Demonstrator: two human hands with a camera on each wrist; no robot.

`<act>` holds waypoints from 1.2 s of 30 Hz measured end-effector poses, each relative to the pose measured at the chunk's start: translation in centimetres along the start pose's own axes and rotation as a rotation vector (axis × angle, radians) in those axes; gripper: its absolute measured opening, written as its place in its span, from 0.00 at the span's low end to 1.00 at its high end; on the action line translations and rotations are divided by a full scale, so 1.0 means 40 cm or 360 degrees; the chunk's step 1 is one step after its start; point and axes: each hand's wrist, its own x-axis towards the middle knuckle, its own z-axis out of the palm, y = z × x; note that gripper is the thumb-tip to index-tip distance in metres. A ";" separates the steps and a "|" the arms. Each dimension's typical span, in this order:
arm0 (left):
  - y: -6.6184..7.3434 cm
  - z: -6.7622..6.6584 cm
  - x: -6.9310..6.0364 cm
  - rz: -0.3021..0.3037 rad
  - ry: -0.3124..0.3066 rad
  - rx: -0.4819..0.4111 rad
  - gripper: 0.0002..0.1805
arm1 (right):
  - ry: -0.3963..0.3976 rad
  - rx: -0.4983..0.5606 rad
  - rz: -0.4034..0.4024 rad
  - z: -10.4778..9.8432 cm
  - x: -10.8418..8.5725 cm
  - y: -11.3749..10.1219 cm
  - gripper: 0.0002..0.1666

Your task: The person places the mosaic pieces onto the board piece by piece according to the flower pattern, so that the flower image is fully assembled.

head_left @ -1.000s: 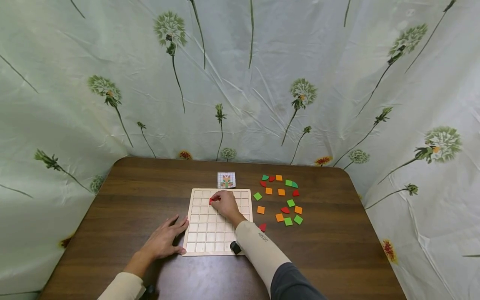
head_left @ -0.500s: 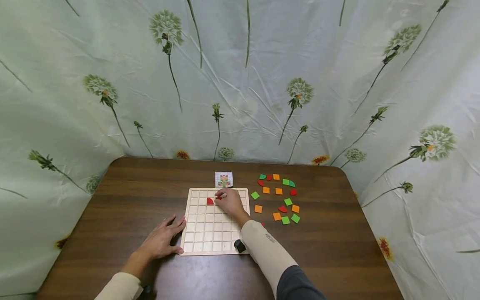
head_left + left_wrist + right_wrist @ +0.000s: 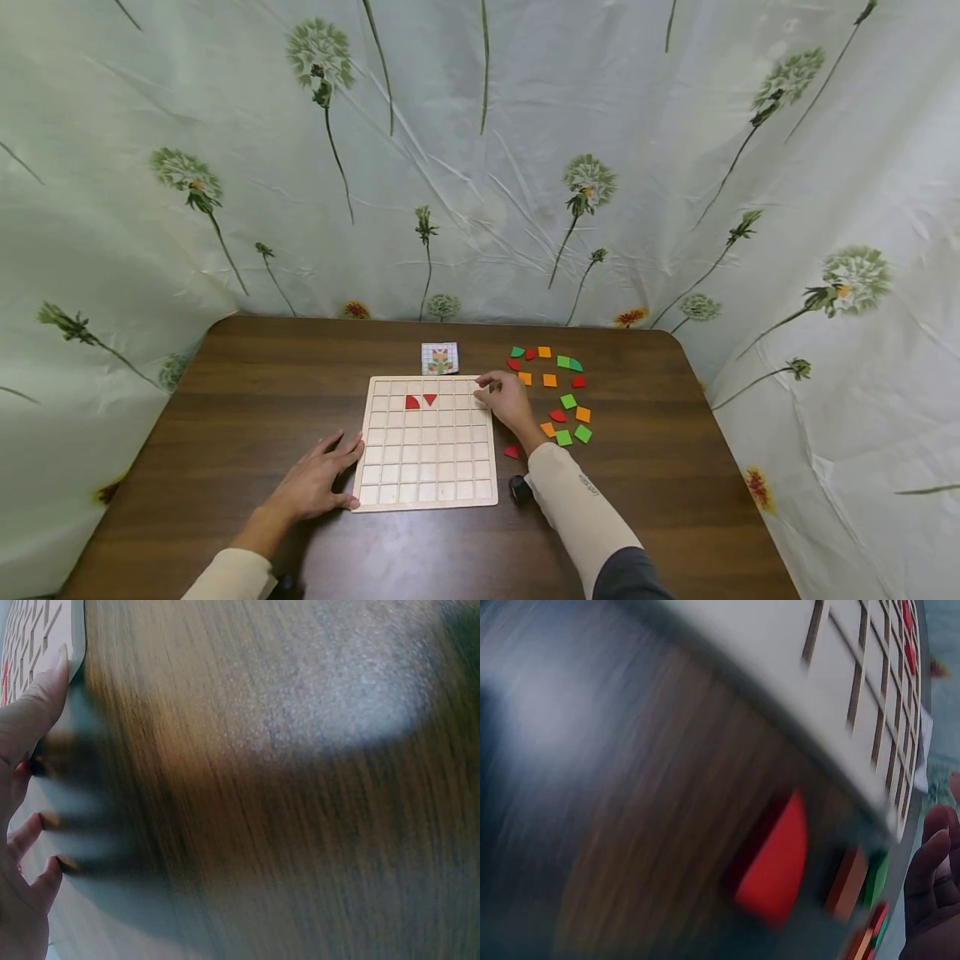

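A pale wooden grid board (image 3: 427, 457) lies on the table. Two red tiles sit side by side in its second row: a quarter-circle tile (image 3: 412, 402) and a triangle tile (image 3: 430, 400). My left hand (image 3: 313, 483) rests at the board's left edge, fingers spread, thumb at the near left corner. Over the board's far right edge, my right hand (image 3: 510, 404) has loosely bent fingers, and I see nothing between them. In the right wrist view, its fingers (image 3: 930, 862) show at the right border. The hand and wrist hide some of the table beside the board.
Several loose orange, green and red tiles are scattered right of the board, among them a red piece (image 3: 776, 866) close to its edge. A small pattern card (image 3: 439, 359) lies behind the board. A floral curtain (image 3: 480, 167) hangs beyond the brown table (image 3: 637, 517).
My right hand has set the red triangle beside the red quarter-circle, let go and moved right to the board's edge. The left hand stays at the board.
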 end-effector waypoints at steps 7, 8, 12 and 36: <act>0.002 -0.004 0.001 0.0014 0.0008 -0.0009 0.50 | 0.0037 -0.0033 0.0040 -0.086 -0.018 0.054 0.11; 0.001 -0.004 0.002 0.0015 0.0009 -0.0011 0.50 | 0.0041 -0.0036 0.0055 -0.097 -0.022 0.060 0.11; -0.001 -0.007 0.001 0.0018 0.0025 -0.0015 0.50 | 0.0012 -0.0092 0.0053 -0.131 -0.039 0.082 0.11; -0.002 0.003 0.002 0.0039 0.0023 0.0009 0.51 | -0.0620 -0.0410 -0.0270 -0.149 -0.133 0.101 0.15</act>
